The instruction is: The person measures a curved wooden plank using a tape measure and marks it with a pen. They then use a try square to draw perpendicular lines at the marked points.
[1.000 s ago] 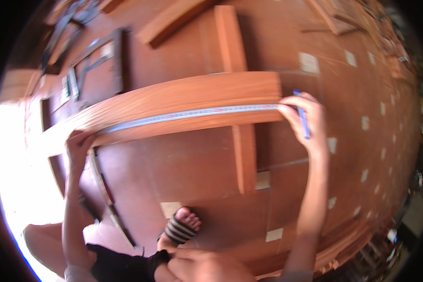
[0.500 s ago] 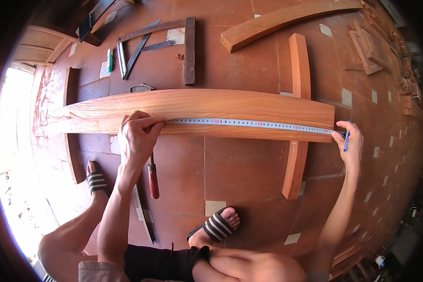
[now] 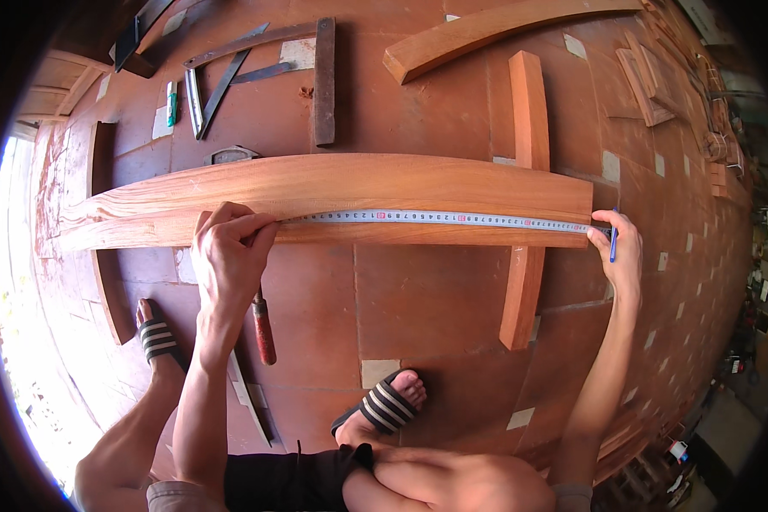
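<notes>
A long wooden plank (image 3: 401, 183) lies crosswise in front of me, with a metal measuring tape (image 3: 435, 218) stretched along its near side. My left hand (image 3: 226, 247) is closed, pinching the tape over the left part of the plank. At the plank's right end, my right hand (image 3: 619, 252) grips the tape's other end with bent fingers. A blue pen (image 3: 613, 245) is also tucked between the fingers of that hand. What lies inside the right palm is hidden. Beneath my left wrist, a tool with a red handle (image 3: 264, 333) sticks out toward me.
Two wooden bars, one right (image 3: 520, 299) and one left (image 3: 109, 290), run crosswise under the plank. Beyond it lie a dark try square (image 3: 325, 85), a green marker (image 3: 172, 104) and a curved beam (image 3: 486, 34). A thin metal blade (image 3: 249, 401) rests near my sandalled feet.
The whole scene has shifted slightly left and up in the picture. Both hands keep their places on the tape and plank.
</notes>
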`<move>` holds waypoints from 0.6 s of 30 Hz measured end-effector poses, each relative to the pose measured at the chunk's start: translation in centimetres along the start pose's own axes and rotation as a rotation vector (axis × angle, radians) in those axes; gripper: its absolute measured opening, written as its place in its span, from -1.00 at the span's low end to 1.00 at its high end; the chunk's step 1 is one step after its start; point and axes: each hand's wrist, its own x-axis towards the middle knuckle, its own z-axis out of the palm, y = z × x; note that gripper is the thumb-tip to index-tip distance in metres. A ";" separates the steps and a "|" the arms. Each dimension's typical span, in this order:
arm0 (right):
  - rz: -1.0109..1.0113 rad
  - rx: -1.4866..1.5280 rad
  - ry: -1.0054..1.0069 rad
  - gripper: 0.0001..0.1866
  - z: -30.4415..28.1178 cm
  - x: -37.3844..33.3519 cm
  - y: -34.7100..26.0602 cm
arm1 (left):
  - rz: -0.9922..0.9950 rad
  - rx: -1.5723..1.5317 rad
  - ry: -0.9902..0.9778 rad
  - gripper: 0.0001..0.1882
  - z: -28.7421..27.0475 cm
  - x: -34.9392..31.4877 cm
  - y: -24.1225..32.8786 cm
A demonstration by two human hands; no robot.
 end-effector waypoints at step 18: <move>-0.047 0.084 0.223 -0.65 0.0 -0.7 -3.7 | -0.030 -0.019 0.012 -0.83 0.6 -0.2 -0.3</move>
